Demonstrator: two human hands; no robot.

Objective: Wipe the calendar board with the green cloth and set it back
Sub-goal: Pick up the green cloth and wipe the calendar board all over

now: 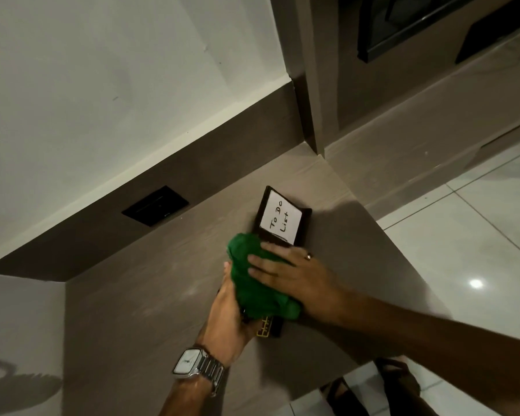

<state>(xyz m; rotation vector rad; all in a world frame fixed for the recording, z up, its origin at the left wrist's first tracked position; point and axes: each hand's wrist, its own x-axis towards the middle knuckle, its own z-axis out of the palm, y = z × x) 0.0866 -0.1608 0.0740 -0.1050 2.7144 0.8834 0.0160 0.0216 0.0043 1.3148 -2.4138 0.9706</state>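
The calendar board (303, 226) is a dark brown board lying flat on the beige counter (150, 295). A white card reading "To Do List" (280, 220) sits on its far end, and a yellow printed corner (264, 327) shows at its near end. A bunched green cloth (252, 280) covers the board's middle. My right hand (300, 274) presses flat on the cloth, fingers spread, a ring on one finger. My left hand (225, 313), with a silver watch on the wrist, grips the board's left edge beside the cloth.
A black wall socket plate (155, 205) sits in the dark backsplash behind the counter. The counter's right edge drops to a glossy white tiled floor (463, 235). My sandalled feet (394, 382) stand below the edge. A tall cabinet (357, 70) rises at the back right.
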